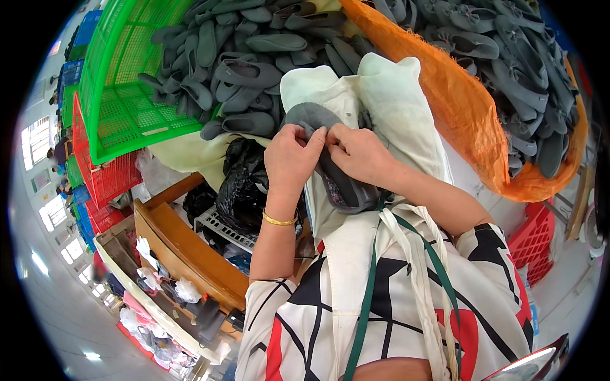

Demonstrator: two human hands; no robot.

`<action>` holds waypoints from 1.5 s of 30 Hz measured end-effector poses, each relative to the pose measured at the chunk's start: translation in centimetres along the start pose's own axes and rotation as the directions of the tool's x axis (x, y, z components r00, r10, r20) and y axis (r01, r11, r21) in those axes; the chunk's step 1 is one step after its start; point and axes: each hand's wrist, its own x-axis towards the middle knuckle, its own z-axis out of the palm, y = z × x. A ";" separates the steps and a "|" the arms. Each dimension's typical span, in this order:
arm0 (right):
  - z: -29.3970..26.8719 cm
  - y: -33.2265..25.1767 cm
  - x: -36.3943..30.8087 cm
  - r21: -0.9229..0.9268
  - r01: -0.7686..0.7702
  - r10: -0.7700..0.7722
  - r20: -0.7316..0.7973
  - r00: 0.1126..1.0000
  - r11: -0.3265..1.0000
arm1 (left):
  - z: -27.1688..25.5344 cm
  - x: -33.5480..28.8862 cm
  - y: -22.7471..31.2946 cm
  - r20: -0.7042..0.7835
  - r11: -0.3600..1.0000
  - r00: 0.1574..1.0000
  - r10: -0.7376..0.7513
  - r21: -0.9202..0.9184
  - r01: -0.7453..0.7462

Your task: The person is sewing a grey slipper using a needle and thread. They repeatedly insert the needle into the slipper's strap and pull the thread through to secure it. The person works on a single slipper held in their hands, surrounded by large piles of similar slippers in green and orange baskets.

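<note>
A grey slip-on shoe (pixel 341 184) lies over my lap, on a white apron (pixel 394 95). My left hand (pixel 293 155) is closed on the shoe's left edge, thumb and fingers pinched at its upper. Close beside it, my right hand (pixel 361 152) pinches the same shoe near the middle, its fingers curled. Both hands hide part of the shoe's opening. Beyond my knees a heap of similar grey shoes (pixel 254 73) spills out toward me. More grey shoes (pixel 521 76) fill an orange woven sack (pixel 457 108) on the right.
A green mesh crate (pixel 121 127) tips toward the heap at the far left, above a red crate (pixel 108 174). Left of me stand a wooden bench (pixel 190 254) and a black plastic bag (pixel 244 184). A red basket (pixel 532 244) is at the right.
</note>
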 end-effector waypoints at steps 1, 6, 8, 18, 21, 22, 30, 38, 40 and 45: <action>0.1 0.2 0.0 -0.008 0.031 -0.031 -0.011 0.999 0.999 | 0.0 0.1 -0.2 0.017 1.000 1.000 0.000 -0.011 0.000; 0.1 0.4 -0.3 0.024 0.099 -0.098 -0.022 0.995 0.995 | 0.6 0.4 -3.0 0.092 0.929 0.994 -0.064 -0.357 0.093; 0.1 0.4 -0.1 0.026 0.105 -0.104 -0.023 0.994 0.994 | 0.3 0.1 -2.7 0.165 0.798 0.978 -0.128 -0.568 0.200; 0.3 0.3 0.2 -0.055 0.137 -0.136 0.020 0.990 0.989 | 0.2 -0.4 -3.0 0.188 0.649 0.970 -0.153 -0.721 0.242; 0.2 0.3 0.1 -0.062 0.139 -0.138 0.024 0.990 0.988 | 0.3 -0.4 -3.0 0.190 0.637 0.970 -0.149 -0.732 0.241; 0.3 0.4 0.2 -0.065 0.140 -0.139 0.026 0.990 0.988 | 0.3 -0.4 -3.0 0.190 0.635 0.970 -0.150 -0.733 0.242; 1.4 0.6 0.1 -0.115 0.138 -0.141 -0.019 0.990 0.984 | -0.5 -0.5 -2.7 0.257 0.642 0.945 -0.202 -0.694 0.326; 2.2 0.4 0.5 -0.212 0.181 -0.189 -0.020 0.982 0.960 | -1.3 0.1 -3.6 0.414 0.528 0.901 -0.131 -0.740 0.417; 1.6 0.0 0.9 -0.272 0.191 -0.191 0.028 0.981 0.943 | -1.1 0.0 -3.7 0.410 0.502 0.903 -0.129 -0.758 0.416; 0.0 0.2 1.3 -0.342 0.264 -0.231 0.135 0.964 0.902 | -0.9 0.0 -3.7 0.397 0.460 0.909 -0.128 -0.788 0.409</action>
